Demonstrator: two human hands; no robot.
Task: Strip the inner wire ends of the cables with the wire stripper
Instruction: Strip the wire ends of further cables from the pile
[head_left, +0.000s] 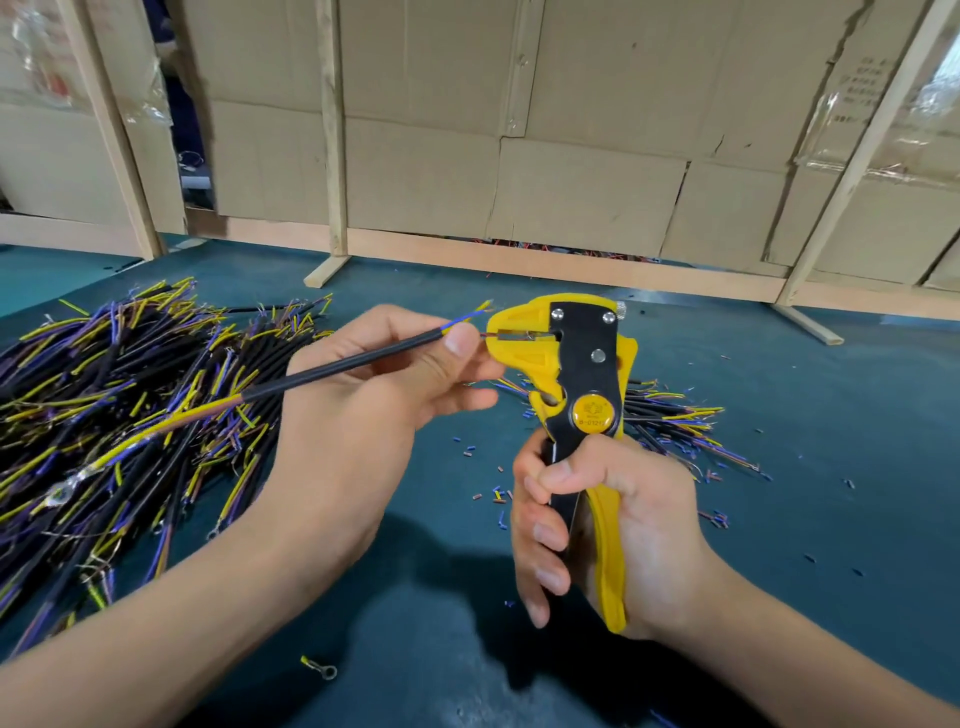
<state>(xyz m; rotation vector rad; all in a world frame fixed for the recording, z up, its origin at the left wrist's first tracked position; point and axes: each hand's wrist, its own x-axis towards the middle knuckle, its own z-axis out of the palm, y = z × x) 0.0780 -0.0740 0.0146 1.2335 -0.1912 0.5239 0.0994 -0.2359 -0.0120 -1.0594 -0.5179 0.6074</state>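
My left hand (384, 384) pinches a black cable (343, 366) near its end, thumb on top. Blue and yellow inner wires (467, 317) stick out past the thumb, and a thin reddish-brown wire (487, 336) reaches into the jaws of the wire stripper (576, 364). The stripper is yellow and black and stands upright. My right hand (602, 525) grips its handles from below, fingers curled around them. The cable's far end trails left over the pile, with yellow and brown wires showing.
A big pile of black cables (104, 415) with yellow and purple ends covers the table's left. A smaller pile (675, 421) lies behind the stripper. Insulation bits (493, 493) litter the blue-green table (831, 467). A ring terminal (324, 670) lies near the front. Cardboard panels on wooden frames (519, 156) stand behind.
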